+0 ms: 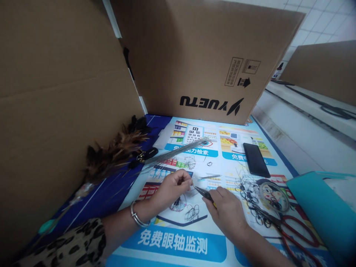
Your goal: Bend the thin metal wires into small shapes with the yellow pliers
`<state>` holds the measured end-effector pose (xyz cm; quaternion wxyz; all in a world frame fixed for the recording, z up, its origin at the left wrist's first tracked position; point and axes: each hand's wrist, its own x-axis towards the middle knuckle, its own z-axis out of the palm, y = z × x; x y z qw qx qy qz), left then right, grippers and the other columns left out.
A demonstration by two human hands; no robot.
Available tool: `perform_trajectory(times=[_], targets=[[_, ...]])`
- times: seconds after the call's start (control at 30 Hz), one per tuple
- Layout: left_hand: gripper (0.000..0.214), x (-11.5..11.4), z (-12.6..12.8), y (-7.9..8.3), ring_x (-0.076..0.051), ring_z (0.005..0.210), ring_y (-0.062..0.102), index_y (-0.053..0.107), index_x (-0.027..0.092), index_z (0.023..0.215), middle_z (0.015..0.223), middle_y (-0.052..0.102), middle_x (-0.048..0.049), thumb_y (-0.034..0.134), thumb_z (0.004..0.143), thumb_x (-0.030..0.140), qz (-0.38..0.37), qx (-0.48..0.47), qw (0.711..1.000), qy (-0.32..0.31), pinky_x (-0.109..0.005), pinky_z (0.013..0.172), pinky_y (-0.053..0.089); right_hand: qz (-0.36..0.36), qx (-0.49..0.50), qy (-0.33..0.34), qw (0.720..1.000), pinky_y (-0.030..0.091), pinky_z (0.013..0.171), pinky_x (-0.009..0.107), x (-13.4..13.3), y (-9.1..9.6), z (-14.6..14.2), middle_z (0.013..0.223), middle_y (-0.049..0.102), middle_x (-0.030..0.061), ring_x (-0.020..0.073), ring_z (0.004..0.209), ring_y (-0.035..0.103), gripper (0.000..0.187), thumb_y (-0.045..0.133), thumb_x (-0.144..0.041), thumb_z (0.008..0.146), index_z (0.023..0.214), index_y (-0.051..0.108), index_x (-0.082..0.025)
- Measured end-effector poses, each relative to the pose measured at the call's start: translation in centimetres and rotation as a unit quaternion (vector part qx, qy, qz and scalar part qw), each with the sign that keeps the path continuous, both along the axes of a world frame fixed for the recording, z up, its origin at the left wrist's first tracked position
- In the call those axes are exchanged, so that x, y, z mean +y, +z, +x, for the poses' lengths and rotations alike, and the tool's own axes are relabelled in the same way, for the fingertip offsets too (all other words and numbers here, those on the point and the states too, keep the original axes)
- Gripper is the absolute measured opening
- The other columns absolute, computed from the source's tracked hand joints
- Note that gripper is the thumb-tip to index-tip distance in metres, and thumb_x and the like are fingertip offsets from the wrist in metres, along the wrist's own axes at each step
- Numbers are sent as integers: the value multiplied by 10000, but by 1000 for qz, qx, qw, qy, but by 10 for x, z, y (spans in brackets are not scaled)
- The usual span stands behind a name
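Note:
My right hand (226, 209) is wrapped round a pair of pliers (204, 193) with dark, narrow jaws and a bit of yellow on the handle. The tips of the jaws point at the fingertips of my left hand (178, 183), almost touching them. Thumb and forefinger of that left hand are pinched together; whatever lies between them is too small to make out. Below the hands rest bent wire pieces (191, 212) in a loose tangle. Just beyond the fingers lie a few short straight wires (210, 177).
A bundle of long thin wires (178, 150) lies behind my left hand, near brown feathers (116, 148). To the right are a black phone (256, 159), a round clear dish (274, 196), red-handled scissors (299, 230) and a teal case (319, 207). Cardboard walls (194, 55) enclose the far and left sides.

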<state>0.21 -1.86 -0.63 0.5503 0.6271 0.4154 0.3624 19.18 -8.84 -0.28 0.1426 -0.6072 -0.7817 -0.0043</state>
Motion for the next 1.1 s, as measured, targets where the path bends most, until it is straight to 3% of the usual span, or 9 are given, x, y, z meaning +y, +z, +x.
perform_trajectory(times=[0.83,1.1], targets=[[95,-6,3,9,-114,630,500,523,146,712,670,541,2,505,792,194,96,82,992,-6,-218,577,391,-6,2,1,1000,262,604,250,0,2,0,748,554,35,160,703,482,183,453,-327,853,789,561,-194],[100,-9,2,12,-111,614,488,518,145,703,658,534,2,502,789,192,94,86,992,-11,-217,563,381,-18,1,4,1000,253,580,250,0,2,1,734,562,25,159,686,494,193,443,-340,860,790,558,-202]])
